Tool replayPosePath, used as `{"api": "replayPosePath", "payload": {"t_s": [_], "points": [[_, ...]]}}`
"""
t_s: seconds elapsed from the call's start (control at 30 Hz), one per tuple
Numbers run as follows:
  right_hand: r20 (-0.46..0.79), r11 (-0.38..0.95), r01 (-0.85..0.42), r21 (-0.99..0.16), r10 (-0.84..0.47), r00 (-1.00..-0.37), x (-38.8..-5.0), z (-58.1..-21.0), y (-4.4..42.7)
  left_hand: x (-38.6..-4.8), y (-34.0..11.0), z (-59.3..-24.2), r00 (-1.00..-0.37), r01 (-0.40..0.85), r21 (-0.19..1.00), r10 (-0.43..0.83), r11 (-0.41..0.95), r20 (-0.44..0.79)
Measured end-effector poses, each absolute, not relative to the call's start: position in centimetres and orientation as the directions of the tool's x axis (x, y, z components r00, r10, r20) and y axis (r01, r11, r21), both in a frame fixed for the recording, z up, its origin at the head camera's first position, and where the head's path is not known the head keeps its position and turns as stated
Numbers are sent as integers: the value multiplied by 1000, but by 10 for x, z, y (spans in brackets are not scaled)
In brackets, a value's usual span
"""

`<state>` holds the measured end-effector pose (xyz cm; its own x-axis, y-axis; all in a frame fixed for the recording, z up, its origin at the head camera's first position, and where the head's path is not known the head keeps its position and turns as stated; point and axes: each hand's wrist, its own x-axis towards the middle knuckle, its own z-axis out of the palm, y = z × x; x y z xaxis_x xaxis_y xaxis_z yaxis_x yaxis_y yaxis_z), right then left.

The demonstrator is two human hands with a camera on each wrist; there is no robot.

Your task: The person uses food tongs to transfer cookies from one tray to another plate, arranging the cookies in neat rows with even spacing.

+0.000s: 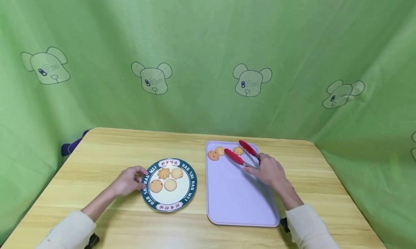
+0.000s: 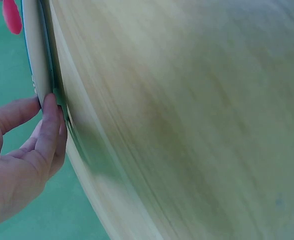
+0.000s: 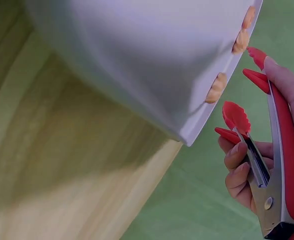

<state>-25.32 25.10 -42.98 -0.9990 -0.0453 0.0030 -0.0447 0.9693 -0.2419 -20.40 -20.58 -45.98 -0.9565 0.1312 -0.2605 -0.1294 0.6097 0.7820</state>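
My left hand (image 1: pixel 129 181) pinches the near-left rim of a round plate (image 1: pixel 172 198) with a dark green lettered border. In the left wrist view the thumb lies on top of the rim and the fingers beneath it. Several cookies sit on the plate, among them a flower-shaped cookie (image 1: pixel 164 173) and a plain round cookie (image 1: pixel 170 184). My right hand (image 1: pixel 270 171) grips metal tongs (image 3: pixel 293 160) with red tips, spread apart above the far end of a lilac tray (image 1: pixel 240 205). A ridged cookie (image 1: pixel 238 150) lies on the tray between the tips, which do not touch it.
In the tray's far-left corner lie a pretzel-shaped cookie (image 1: pixel 213 155) and a swirled cookie (image 1: pixel 219 151). The wooden table (image 1: pixel 113 148) is backed by a green curtain (image 1: pixel 201 97). A dark purple object (image 1: pixel 72 146) shows beyond the table's left edge.
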Motion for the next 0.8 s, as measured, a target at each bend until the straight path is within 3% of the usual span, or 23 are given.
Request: {"api": "replayPosePath", "payload": {"t_s": [0.8], "points": [[-11, 960, 14, -279, 12, -1000, -257, -445, 269, -206, -205, -459, -954, -139, 785, 131, 604, -269]]}}
